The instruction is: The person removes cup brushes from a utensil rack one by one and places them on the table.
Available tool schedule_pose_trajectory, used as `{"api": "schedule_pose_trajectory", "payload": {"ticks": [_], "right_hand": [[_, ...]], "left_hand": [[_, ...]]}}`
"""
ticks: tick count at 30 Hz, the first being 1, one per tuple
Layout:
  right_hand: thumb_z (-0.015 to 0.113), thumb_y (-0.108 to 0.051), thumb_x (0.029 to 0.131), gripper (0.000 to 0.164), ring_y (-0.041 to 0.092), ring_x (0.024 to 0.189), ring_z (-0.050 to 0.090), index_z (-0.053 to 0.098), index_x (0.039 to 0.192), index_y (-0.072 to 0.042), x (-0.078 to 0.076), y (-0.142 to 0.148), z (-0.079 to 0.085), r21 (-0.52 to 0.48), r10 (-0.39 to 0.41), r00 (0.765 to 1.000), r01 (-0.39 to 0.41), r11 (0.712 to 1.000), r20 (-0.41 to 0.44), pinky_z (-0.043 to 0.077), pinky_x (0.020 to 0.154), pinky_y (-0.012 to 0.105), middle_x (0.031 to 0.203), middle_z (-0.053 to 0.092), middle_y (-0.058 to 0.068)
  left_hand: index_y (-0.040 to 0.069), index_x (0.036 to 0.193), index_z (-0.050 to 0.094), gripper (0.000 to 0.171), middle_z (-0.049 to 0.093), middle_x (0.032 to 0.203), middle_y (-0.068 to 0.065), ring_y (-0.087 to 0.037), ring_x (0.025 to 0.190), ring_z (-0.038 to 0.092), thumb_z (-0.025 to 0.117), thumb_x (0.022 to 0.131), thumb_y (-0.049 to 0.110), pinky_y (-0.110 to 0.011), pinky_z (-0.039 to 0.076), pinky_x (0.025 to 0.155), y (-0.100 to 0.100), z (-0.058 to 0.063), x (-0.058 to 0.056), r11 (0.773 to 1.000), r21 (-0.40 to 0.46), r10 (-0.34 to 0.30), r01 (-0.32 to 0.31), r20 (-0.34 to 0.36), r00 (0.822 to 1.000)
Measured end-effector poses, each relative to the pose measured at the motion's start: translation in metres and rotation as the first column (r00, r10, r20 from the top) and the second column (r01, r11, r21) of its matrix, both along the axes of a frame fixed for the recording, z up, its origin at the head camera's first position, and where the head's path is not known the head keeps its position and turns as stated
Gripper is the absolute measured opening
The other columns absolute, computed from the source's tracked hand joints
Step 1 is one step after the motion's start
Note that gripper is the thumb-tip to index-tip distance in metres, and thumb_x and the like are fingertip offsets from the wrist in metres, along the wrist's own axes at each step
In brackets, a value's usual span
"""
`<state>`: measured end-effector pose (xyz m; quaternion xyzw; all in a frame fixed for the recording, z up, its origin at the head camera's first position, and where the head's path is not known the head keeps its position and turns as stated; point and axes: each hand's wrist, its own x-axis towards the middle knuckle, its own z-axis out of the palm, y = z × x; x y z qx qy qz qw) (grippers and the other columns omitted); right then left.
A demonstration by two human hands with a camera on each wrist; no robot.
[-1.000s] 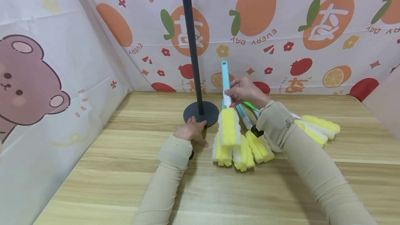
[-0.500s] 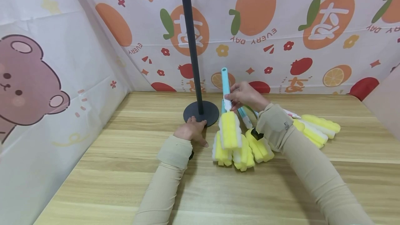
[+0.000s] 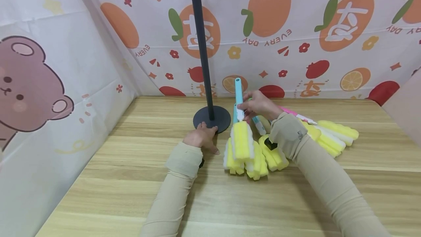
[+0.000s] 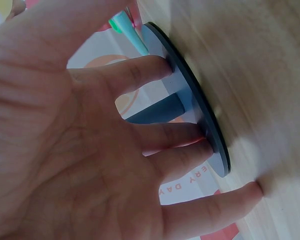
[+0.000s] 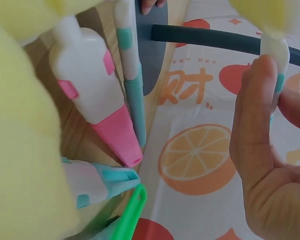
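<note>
My right hand pinches the blue and white handle of a sponge brush between thumb and fingers. That brush has a yellow and white sponge head pointing toward me, overlapping other brushes in the head view. In the right wrist view, the pinching fingers are at the white neck. A black stand rises from a round base, with several hooks at its top. Resting on the front of the base is my left hand; the left wrist view shows its fingers spread, several tips at the base's rim.
Several more sponge brushes lie under and right of my right hand. Their handles are blue, pink and green. Two heads lie farther right. A printed cloth hangs behind the wooden table.
My right hand has lowered the sponge brush slightly, so its handle tip stands lower against the cloth. The left hand and the stand have stayed in place.
</note>
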<state>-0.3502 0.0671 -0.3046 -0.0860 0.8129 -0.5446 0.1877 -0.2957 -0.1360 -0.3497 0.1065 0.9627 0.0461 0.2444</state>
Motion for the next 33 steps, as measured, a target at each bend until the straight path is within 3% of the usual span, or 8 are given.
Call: {"api": "schedule_pose_trajectory", "payload": {"ticks": [12, 16, 33], "right_hand": [[0.064, -0.011, 0.083, 0.045, 0.023, 0.057, 0.059, 0.037, 0.116, 0.002, 0.001, 0.005, -0.003, -0.004, -0.018, 0.999, 0.018, 1.000, 0.048, 0.054, 0.059, 0.033, 0.075, 0.061, 0.017], [0.065, -0.012, 0.083, 0.052, 0.021, 0.055, 0.059, 0.033, 0.121, 0.002, 0.001, 0.005, -0.003, 0.028, -0.021, 0.996, 0.019, 0.999, 0.084, 0.053, 0.056, 0.029, 0.073, 0.060, 0.016], [0.064, -0.008, 0.083, 0.055, 0.021, 0.056, 0.060, 0.031, 0.125, 0.002, -0.006, 0.003, -0.012, 0.148, -0.028, 0.994, 0.012, 0.989, 0.101, 0.053, 0.060, 0.032, 0.072, 0.060, 0.016]], "left_hand": [[0.017, 0.144, 0.021, 0.091, 0.004, 0.145, -0.029, -0.038, 0.130, 0.005, 0.071, 0.073, 0.044, -0.055, 0.028, 0.099, 0.000, 0.001, 0.002, 1.000, 0.003, 0.004, -0.004, -0.002, 1.000], [0.018, 0.144, 0.021, 0.091, 0.004, 0.145, -0.029, -0.038, 0.130, 0.004, 0.071, 0.073, 0.045, -0.055, 0.028, 0.099, 0.000, 0.001, 0.002, 1.000, 0.009, 0.008, -0.008, -0.002, 1.000], [0.017, 0.144, 0.021, 0.091, 0.004, 0.145, -0.029, -0.038, 0.130, 0.004, 0.071, 0.073, 0.045, -0.054, 0.027, 0.100, 0.000, 0.000, 0.000, 1.000, 0.004, 0.008, -0.008, 0.003, 1.000]]}}
